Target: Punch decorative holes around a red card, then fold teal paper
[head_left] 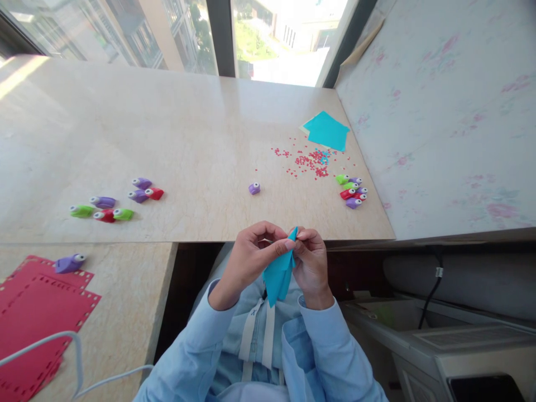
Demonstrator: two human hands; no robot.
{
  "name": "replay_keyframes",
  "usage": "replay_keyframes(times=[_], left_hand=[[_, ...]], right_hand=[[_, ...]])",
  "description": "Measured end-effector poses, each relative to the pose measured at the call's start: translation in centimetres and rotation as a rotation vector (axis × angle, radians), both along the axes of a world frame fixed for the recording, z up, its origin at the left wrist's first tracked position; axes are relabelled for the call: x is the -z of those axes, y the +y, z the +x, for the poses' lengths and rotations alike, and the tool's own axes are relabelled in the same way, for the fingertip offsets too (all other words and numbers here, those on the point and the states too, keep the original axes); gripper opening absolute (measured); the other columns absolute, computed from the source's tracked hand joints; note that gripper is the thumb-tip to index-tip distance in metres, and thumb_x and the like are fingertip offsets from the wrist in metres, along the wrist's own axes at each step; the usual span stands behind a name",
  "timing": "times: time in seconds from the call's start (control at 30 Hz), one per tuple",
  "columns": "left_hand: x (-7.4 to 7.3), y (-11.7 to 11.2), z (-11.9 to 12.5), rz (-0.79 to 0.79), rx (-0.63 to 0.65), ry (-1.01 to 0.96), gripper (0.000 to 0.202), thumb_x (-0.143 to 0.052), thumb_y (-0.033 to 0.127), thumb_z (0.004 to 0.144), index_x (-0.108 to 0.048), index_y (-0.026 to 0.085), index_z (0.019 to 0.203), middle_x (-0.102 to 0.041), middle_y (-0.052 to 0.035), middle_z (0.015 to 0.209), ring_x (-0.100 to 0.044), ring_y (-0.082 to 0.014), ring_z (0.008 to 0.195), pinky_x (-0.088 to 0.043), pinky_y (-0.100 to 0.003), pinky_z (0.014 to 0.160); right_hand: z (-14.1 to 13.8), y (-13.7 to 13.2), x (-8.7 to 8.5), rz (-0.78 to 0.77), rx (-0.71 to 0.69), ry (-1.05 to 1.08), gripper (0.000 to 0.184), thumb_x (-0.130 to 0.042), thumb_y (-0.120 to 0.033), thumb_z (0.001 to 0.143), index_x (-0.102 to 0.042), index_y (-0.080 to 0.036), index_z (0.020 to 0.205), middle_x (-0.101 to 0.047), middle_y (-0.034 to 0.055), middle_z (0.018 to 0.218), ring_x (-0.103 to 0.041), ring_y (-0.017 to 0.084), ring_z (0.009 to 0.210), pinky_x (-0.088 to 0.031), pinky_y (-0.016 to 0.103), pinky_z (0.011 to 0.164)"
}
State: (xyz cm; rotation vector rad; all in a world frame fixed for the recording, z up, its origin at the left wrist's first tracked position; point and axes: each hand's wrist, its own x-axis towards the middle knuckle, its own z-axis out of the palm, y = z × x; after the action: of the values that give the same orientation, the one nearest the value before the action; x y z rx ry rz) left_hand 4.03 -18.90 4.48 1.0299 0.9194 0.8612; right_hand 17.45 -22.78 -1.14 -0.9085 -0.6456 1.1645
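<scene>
Between both hands I hold a folded piece of blue paper (277, 274) just in front of the counter's edge, with its pointed lower part hanging down over my lap. My left hand (260, 254) pinches it from the left, the thumb lying across the upper part. On the other side my right hand (312, 259) has its fingertips closed on the paper near the top point. A small purple hole punch (254, 188) with an eye-like knob stands on the counter a little beyond my hands.
Red and blue paper bits (312, 163) lie scattered below blue paper sheets (329, 131). Several colourful punches (352, 191) cluster at right; more punches (104, 215) stand at left. Red punched sheets (42, 329) bear another purple punch (70, 263). A white cable (79, 357) crosses the lower left.
</scene>
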Motion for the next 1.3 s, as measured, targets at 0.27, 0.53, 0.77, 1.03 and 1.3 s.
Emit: replay_keyframes(times=[0.27, 0.53, 0.77, 1.03, 1.3], left_hand=[[0.5, -0.4, 0.7, 0.026, -0.018, -0.017, 0.028, -0.084, 0.036, 0.070, -0.068, 0.015, 0.076, -0.062, 0.0001, 0.068, -0.053, -0.0097, 0.062, -0.042, -0.021, 0.057], [0.6, -0.3, 1.4, 0.228, -0.193, 0.158, 0.017, -0.081, 0.031, 0.075, -0.070, 0.017, 0.076, -0.070, -0.0003, 0.073, -0.062, -0.0113, 0.067, -0.049, -0.022, 0.063], [0.8, -0.7, 2.0, 0.423, -0.272, 0.256, 0.007, -0.076, 0.025, 0.080, -0.074, 0.019, 0.082, -0.076, -0.0032, 0.085, -0.069, -0.0155, 0.078, -0.054, -0.027, 0.073], [0.6, -0.8, 1.4, 0.415, -0.085, 0.255, 0.016, -0.064, 0.016, 0.088, -0.076, 0.020, 0.098, -0.077, -0.0049, 0.103, -0.072, -0.0186, 0.096, -0.056, -0.031, 0.088], [-0.2, -1.3, 1.1, 0.412, 0.044, 0.215, 0.029, -0.066, 0.010, 0.083, -0.070, 0.018, 0.110, -0.075, -0.0060, 0.109, -0.072, -0.0167, 0.096, -0.058, -0.030, 0.089]], right_hand=[[-0.3, 0.3, 0.0, 0.033, 0.049, 0.003, 0.017, -0.086, -0.030, 0.070, -0.073, -0.032, 0.081, -0.068, -0.0049, 0.087, -0.063, 0.011, 0.077, -0.051, 0.024, 0.073], [-0.8, -0.5, -0.5, -0.100, 0.155, -0.227, 0.017, -0.079, -0.033, 0.080, -0.078, -0.030, 0.096, -0.076, 0.0004, 0.101, -0.069, 0.019, 0.096, -0.053, 0.038, 0.092], [-1.2, -1.7, -1.6, -0.118, 0.041, -0.095, 0.030, -0.071, -0.036, 0.087, -0.073, -0.029, 0.116, -0.071, 0.0047, 0.122, -0.064, 0.026, 0.117, -0.044, 0.050, 0.109], [-0.5, -1.6, -1.2, -0.156, 0.055, -0.026, 0.035, -0.078, -0.028, 0.080, -0.073, -0.029, 0.114, -0.073, 0.0035, 0.118, -0.067, 0.020, 0.112, -0.050, 0.038, 0.102], [0.2, -1.2, -0.9, -0.163, 0.120, 0.131, 0.029, -0.083, -0.029, 0.073, -0.075, -0.028, 0.101, -0.077, 0.0001, 0.100, -0.071, 0.014, 0.088, -0.057, 0.028, 0.082]])
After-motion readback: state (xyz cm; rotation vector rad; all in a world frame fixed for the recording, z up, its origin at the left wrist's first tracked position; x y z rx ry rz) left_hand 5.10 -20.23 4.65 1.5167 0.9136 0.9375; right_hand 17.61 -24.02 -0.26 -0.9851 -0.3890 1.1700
